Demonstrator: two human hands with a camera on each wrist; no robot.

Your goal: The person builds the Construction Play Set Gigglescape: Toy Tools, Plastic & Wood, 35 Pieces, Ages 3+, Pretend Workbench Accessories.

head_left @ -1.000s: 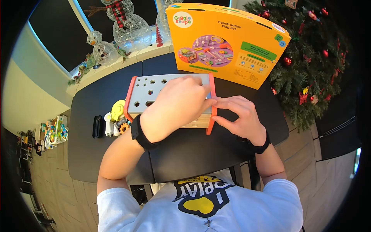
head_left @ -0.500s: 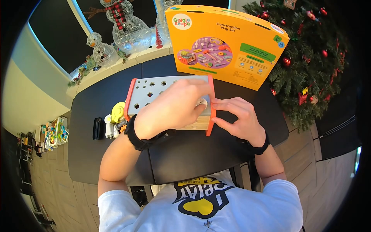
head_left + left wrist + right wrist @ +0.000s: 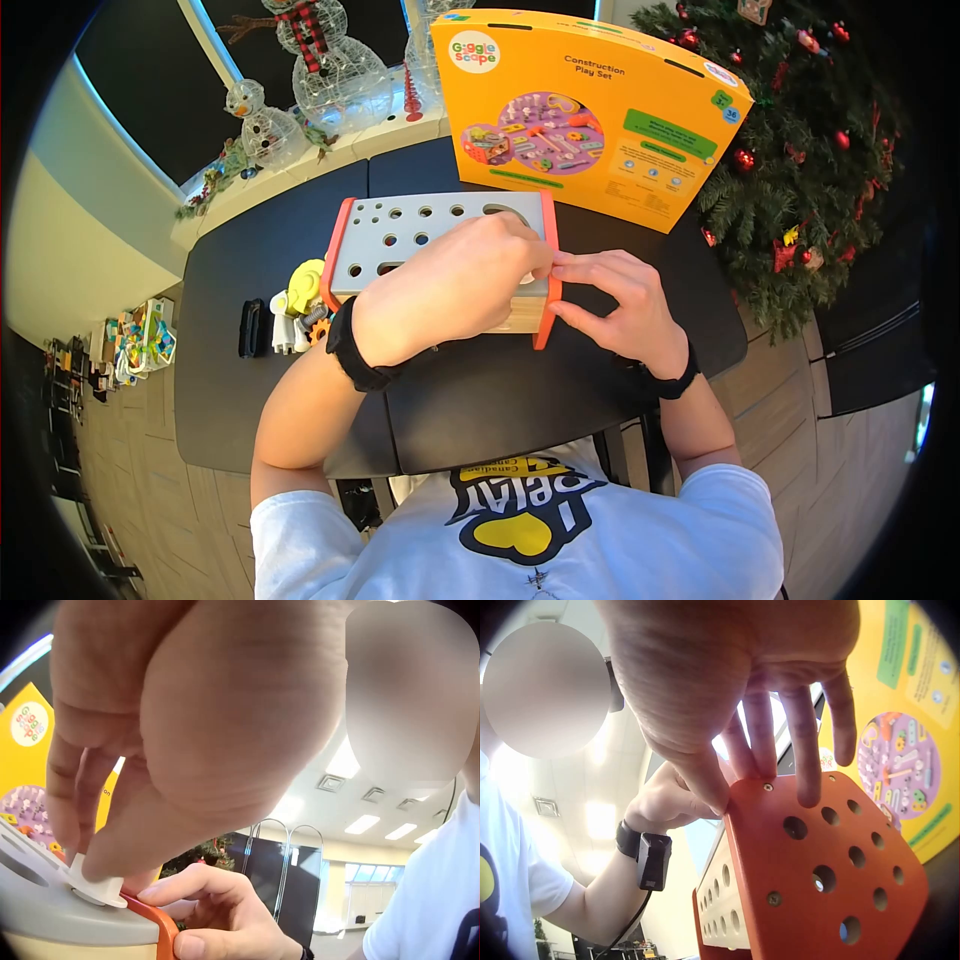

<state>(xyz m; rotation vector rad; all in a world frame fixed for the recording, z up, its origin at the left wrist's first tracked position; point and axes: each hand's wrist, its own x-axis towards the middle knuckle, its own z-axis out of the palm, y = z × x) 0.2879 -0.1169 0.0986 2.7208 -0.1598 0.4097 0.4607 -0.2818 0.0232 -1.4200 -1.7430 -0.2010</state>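
Here, white piece pinched between left fingers; splayed right fingers touch red panel

Head view: from head height, facing forward and down over the desk, with the perforated box at middle distance. Left wrist view: very near, looking past the left fingers across the box top toward the right fingers. Right wrist view: equally near, facing leftward onto the box's red end panel. Shared by all three: the box and the yellow carton
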